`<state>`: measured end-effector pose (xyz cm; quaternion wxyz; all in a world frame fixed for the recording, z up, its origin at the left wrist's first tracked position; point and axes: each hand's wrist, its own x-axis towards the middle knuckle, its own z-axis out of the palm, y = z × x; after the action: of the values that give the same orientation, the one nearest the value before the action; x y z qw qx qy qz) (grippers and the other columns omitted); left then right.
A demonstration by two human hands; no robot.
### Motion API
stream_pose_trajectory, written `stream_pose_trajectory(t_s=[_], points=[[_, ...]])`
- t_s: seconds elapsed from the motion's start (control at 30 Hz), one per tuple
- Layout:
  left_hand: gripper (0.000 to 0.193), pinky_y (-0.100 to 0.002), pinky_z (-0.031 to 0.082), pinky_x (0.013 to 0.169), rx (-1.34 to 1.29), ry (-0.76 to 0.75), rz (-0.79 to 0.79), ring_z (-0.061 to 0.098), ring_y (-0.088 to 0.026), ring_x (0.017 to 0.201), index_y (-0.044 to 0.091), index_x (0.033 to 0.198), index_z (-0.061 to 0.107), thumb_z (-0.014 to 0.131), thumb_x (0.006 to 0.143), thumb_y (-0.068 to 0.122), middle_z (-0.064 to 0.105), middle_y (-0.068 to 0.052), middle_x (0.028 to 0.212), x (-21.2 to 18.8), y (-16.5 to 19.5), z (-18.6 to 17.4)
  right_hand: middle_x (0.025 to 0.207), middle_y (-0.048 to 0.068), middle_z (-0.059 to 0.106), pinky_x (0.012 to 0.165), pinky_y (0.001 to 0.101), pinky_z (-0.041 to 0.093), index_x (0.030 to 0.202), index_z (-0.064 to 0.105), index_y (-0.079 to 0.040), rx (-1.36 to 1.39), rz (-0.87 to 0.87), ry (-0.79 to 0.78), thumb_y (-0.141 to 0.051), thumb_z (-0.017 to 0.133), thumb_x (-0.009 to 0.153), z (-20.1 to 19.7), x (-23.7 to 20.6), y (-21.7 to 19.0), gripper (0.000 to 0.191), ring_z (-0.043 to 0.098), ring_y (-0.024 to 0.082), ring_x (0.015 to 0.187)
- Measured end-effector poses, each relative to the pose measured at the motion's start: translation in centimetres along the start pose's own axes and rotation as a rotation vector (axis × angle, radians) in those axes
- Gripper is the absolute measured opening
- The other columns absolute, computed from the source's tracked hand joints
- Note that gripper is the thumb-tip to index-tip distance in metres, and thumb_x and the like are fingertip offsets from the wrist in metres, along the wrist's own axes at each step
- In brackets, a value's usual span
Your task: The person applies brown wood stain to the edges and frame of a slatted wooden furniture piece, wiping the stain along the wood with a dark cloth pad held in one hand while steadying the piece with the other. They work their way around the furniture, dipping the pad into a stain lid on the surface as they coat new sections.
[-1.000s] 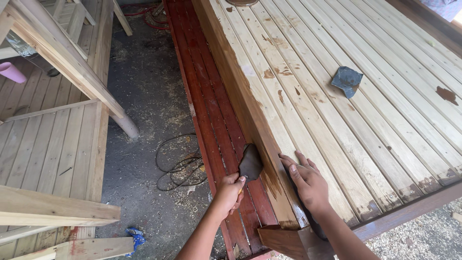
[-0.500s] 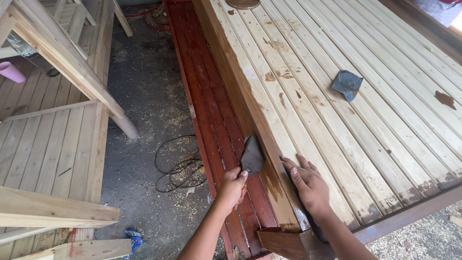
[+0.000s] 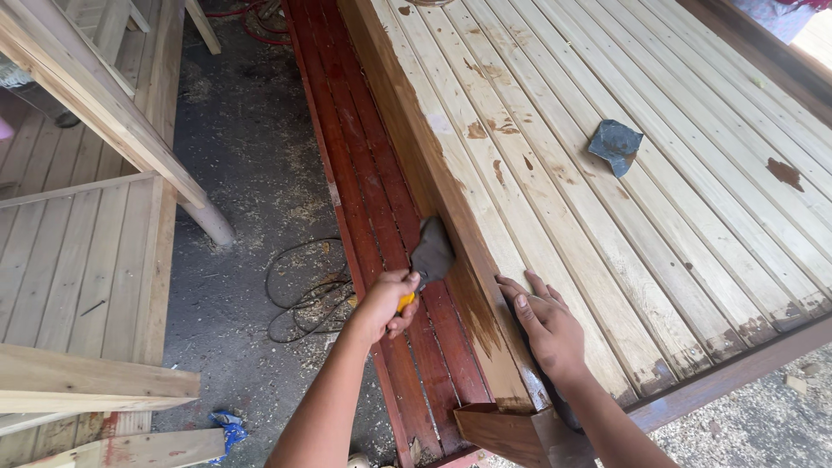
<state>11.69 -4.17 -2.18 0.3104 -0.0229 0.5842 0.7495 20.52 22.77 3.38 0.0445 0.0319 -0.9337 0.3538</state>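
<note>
My left hand (image 3: 386, 302) grips a paintbrush (image 3: 431, 254) by its yellow handle, the dark bristles pressed against the brown-stained side board (image 3: 433, 165) of a large wooden panel. My right hand (image 3: 542, 322) lies flat, fingers spread, on the pale slatted top (image 3: 607, 217) of that panel near its front corner. Red-brown stained boards (image 3: 364, 173) run alongside the side board, below the brush.
A crumpled grey-blue rag (image 3: 615, 146) lies on the slats to the right. A black cable (image 3: 299, 290) is coiled on the dusty concrete floor. Unfinished wooden frames (image 3: 95, 130) stand at left, loose planks (image 3: 95, 381) at lower left, with a blue scrap (image 3: 227, 427).
The brush has slid farther up along the side board, away from me, with my left hand following. My right hand has stayed planted on the slats.
</note>
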Motion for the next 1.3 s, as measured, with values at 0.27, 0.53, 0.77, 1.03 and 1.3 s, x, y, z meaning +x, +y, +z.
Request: stream_pose_trajectory(t_s=[0.27, 0.53, 0.77, 1.03, 1.3], points=[[0.032, -0.028, 0.027, 0.030, 0.488, -0.090, -0.262, 0.035, -0.008, 0.032, 0.011, 0.127, 0.063, 0.048, 0.107, 0.030, 0.049, 0.000, 0.053, -6.1, -4.7, 0.9, 0.150, -0.007, 0.058, 0.125, 0.0398, 0.017, 0.139, 0.064, -0.019, 0.012, -0.008, 0.000, -0.045, 0.033, 0.104, 0.0, -0.4, -0.8, 0.053, 0.031, 0.023, 0.154], [0.038, -0.026, 0.050, 0.054, 0.540, 0.397, 0.052, 0.064, -0.008, 0.059, 0.007, 0.137, 0.062, 0.060, 0.101, 0.019, 0.069, -0.001, 0.070, 0.2, -3.0, -1.7, 0.150, -0.006, 0.059, 0.125, 0.0395, 0.018, 0.138, 0.065, -0.017, 0.007, -0.016, -0.001, -0.043, 0.034, 0.105, 0.2, -0.4, -0.3, 0.052, 0.032, 0.023, 0.154], [0.049, -0.040, 0.048, 0.101, 0.603, 0.286, 0.505, 0.066, -0.031, 0.119, -0.007, 0.141, 0.055, 0.068, 0.097, 0.010, 0.068, -0.026, 0.128, 2.1, -3.9, 2.9, 0.148, -0.009, 0.060, 0.126, 0.0387, 0.018, 0.138, 0.066, -0.019, 0.012, 0.010, 0.003, -0.046, 0.033, 0.104, 0.3, -0.3, -0.4, 0.054, 0.032, 0.021, 0.154], [0.051, -0.038, 0.051, 0.102, 0.894, 0.050, 0.113, 0.069, -0.030, 0.116, 0.002, 0.143, 0.054, 0.066, 0.095, 0.014, 0.067, -0.024, 0.127, -7.6, -3.5, 5.2, 0.151, -0.010, 0.057, 0.126, 0.0369, 0.017, 0.137, 0.065, -0.019, -0.027, 0.018, -0.016, -0.050, 0.029, 0.104, 0.0, -0.2, -0.6, 0.058, 0.030, 0.020, 0.154], [0.058, -0.040, 0.061, 0.085, 1.143, 0.190, -0.147, 0.075, -0.029, 0.092, 0.023, 0.154, 0.044, 0.060, 0.098, 0.018, 0.071, -0.010, 0.111, -13.6, 6.8, 5.5, 0.152, -0.008, 0.057, 0.126, 0.0389, 0.011, 0.141, 0.063, -0.021, 0.099, 0.026, -0.074, -0.050, 0.025, 0.104, -0.4, -0.2, 0.6, 0.061, 0.024, 0.020, 0.156]])
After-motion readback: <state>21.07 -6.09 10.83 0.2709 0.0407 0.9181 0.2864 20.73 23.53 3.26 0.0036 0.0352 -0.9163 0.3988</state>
